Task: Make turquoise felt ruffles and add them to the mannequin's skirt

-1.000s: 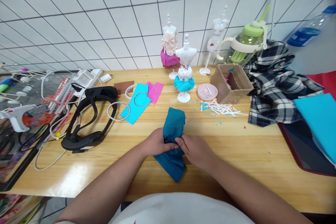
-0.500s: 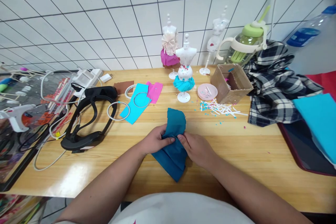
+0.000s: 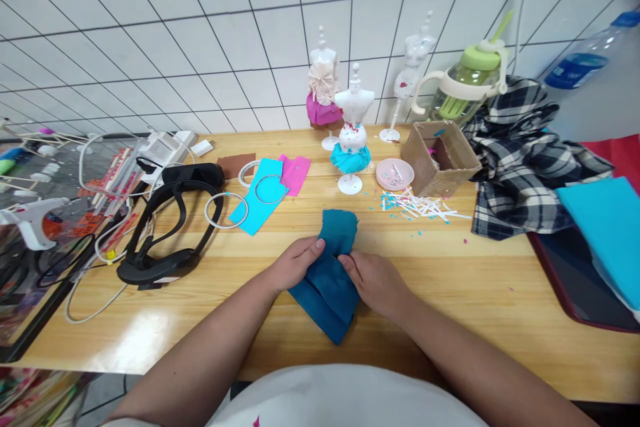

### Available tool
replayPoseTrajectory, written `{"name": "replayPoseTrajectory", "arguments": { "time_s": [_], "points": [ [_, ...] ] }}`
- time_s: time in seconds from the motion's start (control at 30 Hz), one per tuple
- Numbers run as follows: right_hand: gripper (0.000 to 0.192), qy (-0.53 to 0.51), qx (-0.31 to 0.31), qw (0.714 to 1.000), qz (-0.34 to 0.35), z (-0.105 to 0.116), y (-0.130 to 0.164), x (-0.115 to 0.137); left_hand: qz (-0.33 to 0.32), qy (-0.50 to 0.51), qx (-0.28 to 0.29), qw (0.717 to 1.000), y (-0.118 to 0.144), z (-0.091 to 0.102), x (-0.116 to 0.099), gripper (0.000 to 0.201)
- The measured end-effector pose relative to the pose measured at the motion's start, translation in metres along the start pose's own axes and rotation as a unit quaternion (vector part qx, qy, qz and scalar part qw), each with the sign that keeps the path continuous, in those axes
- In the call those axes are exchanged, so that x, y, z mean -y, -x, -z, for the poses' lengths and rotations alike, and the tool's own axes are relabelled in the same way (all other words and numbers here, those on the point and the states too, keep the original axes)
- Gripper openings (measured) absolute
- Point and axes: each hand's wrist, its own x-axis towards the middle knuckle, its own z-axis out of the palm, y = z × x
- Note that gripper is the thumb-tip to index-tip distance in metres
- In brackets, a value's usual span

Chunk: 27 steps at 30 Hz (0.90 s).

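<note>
A piece of dark teal fabric is held above the wooden table, its upper end standing up and its lower part spreading in folds toward me. My left hand grips its left edge, thumb lying on top and the other fingers hidden behind. On the opposite edge, my right hand pinches the fabric between thumb and curled fingers. Beyond the hands stands a small white dress form with a bright blue ruffle around its lower part.
Left of the hands lie blue fabric, metal hoops, pink fabric and a black headset. At the right are white strips, a pink dish, a cardboard box and plaid cloth. Two more dress forms stand behind.
My left thumb has moved up along the teal fabric, away from the right thumb. The fabric's upper end has shifted slightly right. My right hand keeps its hold.
</note>
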Motion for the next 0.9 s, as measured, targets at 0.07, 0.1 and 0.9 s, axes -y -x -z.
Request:
{"name": "replayPoseTrajectory", "arguments": {
  "time_s": [0.07, 0.1, 0.9],
  "points": [
    [0.047, 0.000, 0.001, 1.000, 0.003, 0.0005, -0.0002, 0.0005, 0.025, 0.026, -0.007, 0.999, -0.0002, 0.0002, 0.0018, 0.051],
    [0.047, -0.001, 0.002, 1.000, 0.003, 0.0008, -0.0003, 0.0008, 0.028, 0.043, -0.002, 0.999, -0.0002, 0.0003, 0.0023, 0.050],
    [0.048, 0.005, 0.027, 1.000, -0.015, 0.0040, -0.0014, 0.0062, -0.030, -0.005, 0.080, 0.996, -0.0011, -0.0012, 0.0007, 0.037]
  ]
}}
